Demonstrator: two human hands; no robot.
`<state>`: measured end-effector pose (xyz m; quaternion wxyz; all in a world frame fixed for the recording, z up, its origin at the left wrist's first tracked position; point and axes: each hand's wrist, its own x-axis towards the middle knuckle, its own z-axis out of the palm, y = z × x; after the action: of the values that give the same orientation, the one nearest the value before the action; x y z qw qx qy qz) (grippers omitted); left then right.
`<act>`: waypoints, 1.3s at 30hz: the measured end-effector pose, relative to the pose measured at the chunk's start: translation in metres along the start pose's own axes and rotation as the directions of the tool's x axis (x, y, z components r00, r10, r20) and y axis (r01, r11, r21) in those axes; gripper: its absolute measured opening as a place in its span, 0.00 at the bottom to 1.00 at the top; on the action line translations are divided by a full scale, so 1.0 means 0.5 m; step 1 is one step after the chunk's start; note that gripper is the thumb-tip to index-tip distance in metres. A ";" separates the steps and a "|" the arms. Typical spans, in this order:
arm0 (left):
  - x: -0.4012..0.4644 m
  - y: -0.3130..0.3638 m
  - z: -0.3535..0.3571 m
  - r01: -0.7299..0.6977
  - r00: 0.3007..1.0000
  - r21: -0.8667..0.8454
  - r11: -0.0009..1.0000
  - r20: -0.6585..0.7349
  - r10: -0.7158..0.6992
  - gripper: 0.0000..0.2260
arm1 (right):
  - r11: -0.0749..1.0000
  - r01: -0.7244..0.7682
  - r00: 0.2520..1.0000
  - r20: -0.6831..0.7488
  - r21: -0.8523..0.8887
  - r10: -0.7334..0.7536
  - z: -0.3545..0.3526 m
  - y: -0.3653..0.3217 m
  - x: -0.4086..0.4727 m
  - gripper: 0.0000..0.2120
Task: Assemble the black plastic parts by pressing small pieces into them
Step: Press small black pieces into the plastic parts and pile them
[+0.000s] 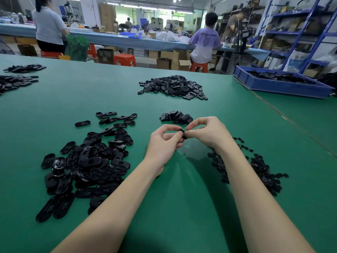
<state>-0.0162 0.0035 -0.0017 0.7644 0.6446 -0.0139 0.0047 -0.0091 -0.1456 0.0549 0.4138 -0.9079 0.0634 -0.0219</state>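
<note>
Two hands (pixel 184 136) around glossy black part (pixel 183 134)

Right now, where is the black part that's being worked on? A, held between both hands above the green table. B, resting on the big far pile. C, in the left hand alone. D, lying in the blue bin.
A: the black part is pinched between the left hand and the right hand, above the green table.

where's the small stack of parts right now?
Head view: the small stack sits on the green table just beyond the two hands, nearer than the big centre pile.
</note>
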 end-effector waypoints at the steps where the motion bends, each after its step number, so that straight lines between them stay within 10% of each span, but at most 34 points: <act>1: 0.001 0.004 0.000 -0.012 1.000 0.036 0.999 -0.009 0.012 0.03 | 1.000 -0.001 1.000 0.006 0.017 0.001 0.000 0.003 0.000 0.06; 14: -0.009 0.092 -0.036 0.151 0.977 -0.081 0.985 0.167 -0.136 0.05 | 0.895 -0.071 0.962 0.268 0.441 -0.056 -0.017 0.014 -0.011 0.08; 39: -0.006 0.076 -0.040 0.111 0.993 -0.002 0.994 0.029 -0.111 0.07 | 0.945 0.112 0.984 0.098 0.308 -0.149 0.008 -0.003 -0.004 0.03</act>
<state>-0.0196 0.0296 0.0324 0.7643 0.6431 0.0108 -0.0472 -0.0107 -0.1411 0.0533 0.5482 -0.8359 -0.0263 -0.0040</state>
